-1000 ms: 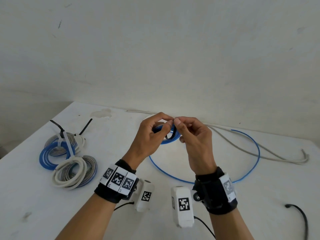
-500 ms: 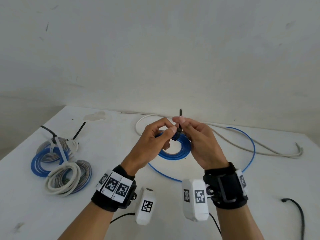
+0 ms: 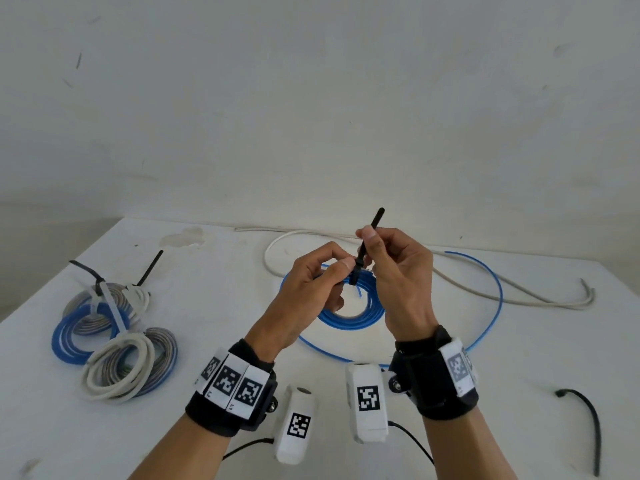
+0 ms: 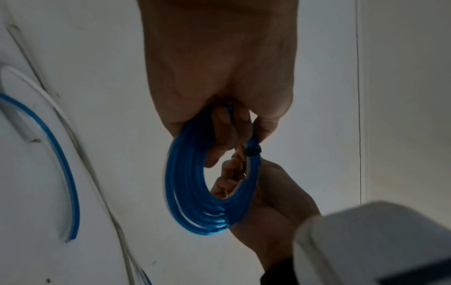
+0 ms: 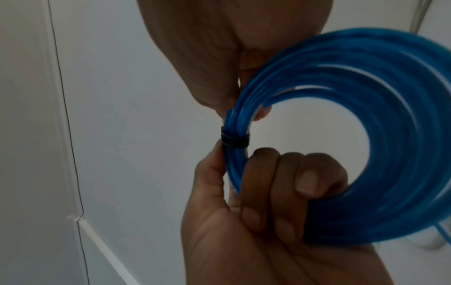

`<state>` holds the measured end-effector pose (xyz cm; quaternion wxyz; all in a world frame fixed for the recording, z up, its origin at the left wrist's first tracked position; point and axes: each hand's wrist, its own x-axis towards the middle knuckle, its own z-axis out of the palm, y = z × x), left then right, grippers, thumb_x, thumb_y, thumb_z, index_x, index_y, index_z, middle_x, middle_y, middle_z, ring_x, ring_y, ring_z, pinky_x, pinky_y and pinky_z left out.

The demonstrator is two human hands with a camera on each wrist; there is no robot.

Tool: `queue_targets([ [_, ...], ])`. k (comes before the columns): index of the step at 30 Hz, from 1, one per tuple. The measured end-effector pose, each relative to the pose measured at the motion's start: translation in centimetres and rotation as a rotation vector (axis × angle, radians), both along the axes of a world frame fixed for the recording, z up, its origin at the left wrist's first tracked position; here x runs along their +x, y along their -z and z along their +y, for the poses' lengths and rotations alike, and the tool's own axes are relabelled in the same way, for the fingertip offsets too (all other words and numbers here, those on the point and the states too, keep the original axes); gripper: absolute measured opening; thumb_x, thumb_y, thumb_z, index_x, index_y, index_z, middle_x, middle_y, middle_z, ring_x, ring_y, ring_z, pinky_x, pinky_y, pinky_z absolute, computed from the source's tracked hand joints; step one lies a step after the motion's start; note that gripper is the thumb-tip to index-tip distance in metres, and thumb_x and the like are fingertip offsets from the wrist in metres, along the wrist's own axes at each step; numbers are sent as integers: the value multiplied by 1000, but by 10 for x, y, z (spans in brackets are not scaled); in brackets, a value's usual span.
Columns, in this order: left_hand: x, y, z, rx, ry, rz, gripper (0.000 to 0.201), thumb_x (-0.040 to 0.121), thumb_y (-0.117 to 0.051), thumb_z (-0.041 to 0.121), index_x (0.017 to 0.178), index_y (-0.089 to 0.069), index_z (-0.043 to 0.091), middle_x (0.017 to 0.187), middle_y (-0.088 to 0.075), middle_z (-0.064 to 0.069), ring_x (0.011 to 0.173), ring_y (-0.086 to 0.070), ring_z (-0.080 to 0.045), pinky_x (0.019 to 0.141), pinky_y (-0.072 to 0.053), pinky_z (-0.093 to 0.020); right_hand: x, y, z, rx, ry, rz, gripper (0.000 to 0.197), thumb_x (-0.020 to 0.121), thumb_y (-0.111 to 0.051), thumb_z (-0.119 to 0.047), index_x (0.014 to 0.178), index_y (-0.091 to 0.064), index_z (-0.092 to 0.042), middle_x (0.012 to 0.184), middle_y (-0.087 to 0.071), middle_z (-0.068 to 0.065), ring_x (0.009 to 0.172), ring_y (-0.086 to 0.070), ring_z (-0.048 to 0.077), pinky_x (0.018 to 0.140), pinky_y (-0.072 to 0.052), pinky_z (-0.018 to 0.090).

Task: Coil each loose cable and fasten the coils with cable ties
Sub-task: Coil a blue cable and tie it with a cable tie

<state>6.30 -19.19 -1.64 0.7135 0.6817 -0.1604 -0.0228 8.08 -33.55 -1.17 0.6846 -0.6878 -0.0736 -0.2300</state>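
Note:
I hold a coil of blue cable (image 3: 349,317) above the white table (image 3: 450,393). My left hand (image 3: 341,271) grips its top, thumb and fingers curled round the strands (image 5: 268,192). A black cable tie (image 5: 235,141) sits closed tight round the coil beside that grip; the left wrist view shows its head (image 4: 252,151). My right hand (image 3: 369,251) pinches the tie's tail (image 3: 373,230), which sticks up past the fingers. The rest of the blue cable (image 3: 495,299) trails loose on the table behind.
Tied coils lie at the left: a blue and grey one (image 3: 86,323) and a white and grey one (image 3: 128,365). A loose whitish cable (image 3: 519,292) runs along the back. A spare black cable tie (image 3: 588,420) lies at the right. A wall stands behind the table.
My right hand has drawn the tie's tail upward, so more of it shows above the fingers and the loop has closed tight on the coil. My left hand kept its grip.

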Motion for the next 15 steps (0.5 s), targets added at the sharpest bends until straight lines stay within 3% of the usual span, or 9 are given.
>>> queue_targets([
  [2, -1, 0, -4, -17, -30, 24, 25, 102, -54, 31, 85, -62, 14, 56, -27, -3, 50, -24, -14, 60, -36, -38, 0, 2, 1, 6, -4, 3, 20, 99, -65, -24, 92, -75, -8, 69, -67, 3, 66, -59, 15, 67, -51, 30],
  [4, -1, 2, -6, -15, -70, 48, 33, 93, -59, 45, 83, -63, 14, 54, -33, 1, 49, -27, -13, 55, -37, -30, -1, 3, 3, -12, -6, 5, 19, 99, -66, -23, 91, -75, -9, 70, -68, 4, 68, -59, 18, 68, -53, 35],
  [7, 2, 6, -6, -51, -68, 90, 31, 95, -64, 38, 74, -60, 15, 62, -29, -20, 49, -24, -15, 52, -34, -28, -1, 1, 2, -61, 29, -1, 18, 99, -67, -23, 88, -76, -12, 70, -69, 1, 68, -59, 16, 68, -51, 34],
  [10, 2, 11, -7, -100, -43, 130, 28, 97, -63, 29, 75, -58, 12, 63, -23, -16, 49, -21, -15, 50, -32, -26, -1, 1, 1, -95, 70, -12, 18, 98, -67, -23, 85, -75, -13, 70, -70, -1, 67, -59, 13, 70, -51, 33],
  [15, -8, 12, 8, -121, -15, 151, 25, 98, -63, 28, 77, -58, 14, 69, -27, -28, 49, -20, -15, 49, -30, -26, -12, 2, 12, 18, -49, 70, 19, 99, -66, -19, 88, -74, -6, 67, -65, 2, 62, -54, 13, 57, -45, 25],
])
